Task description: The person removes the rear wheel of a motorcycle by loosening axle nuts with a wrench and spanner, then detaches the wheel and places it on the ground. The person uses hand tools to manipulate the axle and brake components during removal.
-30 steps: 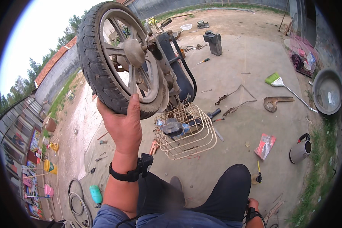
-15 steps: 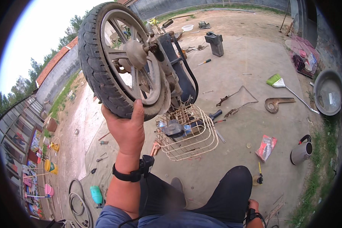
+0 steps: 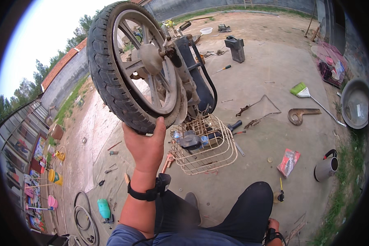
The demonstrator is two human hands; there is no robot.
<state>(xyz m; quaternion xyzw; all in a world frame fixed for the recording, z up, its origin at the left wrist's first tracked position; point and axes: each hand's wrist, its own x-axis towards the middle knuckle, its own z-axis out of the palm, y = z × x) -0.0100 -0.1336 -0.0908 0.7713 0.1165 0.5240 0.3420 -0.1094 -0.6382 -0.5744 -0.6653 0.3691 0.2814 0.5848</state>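
A spoked wheel with a worn black tyre (image 3: 106,78) stands raised in front of me, at the front end of an upturned two-wheeler. My left hand (image 3: 145,145) holds the tyre's lower edge, thumb on the near side and fingers out of sight behind the tread. Beside the wheel run a dirty fork leg (image 3: 185,78) and a dark body panel (image 3: 201,92). Below them a cream wire basket (image 3: 209,169) sits near the ground with a dark rounded part (image 3: 190,140) showing through its wires. Low at the right, my right hand (image 3: 273,225) is by my thigh, its fingers mostly hidden.
Tools and parts lie about the concrete: a screwdriver (image 3: 224,68), a rusty curved bracket (image 3: 302,115), a red packet (image 3: 289,162). A grey kettle (image 3: 324,169), broom (image 3: 301,90) and basin (image 3: 352,106) are at the right. A teal spray bottle (image 3: 103,208) and coiled hose (image 3: 87,223) lie left.
My left hand has moved right and slightly down along the tyre's lower edge, and the wheel's spokes sit at a slightly different angle. The view has shifted a little. My right hand stays by my thigh.
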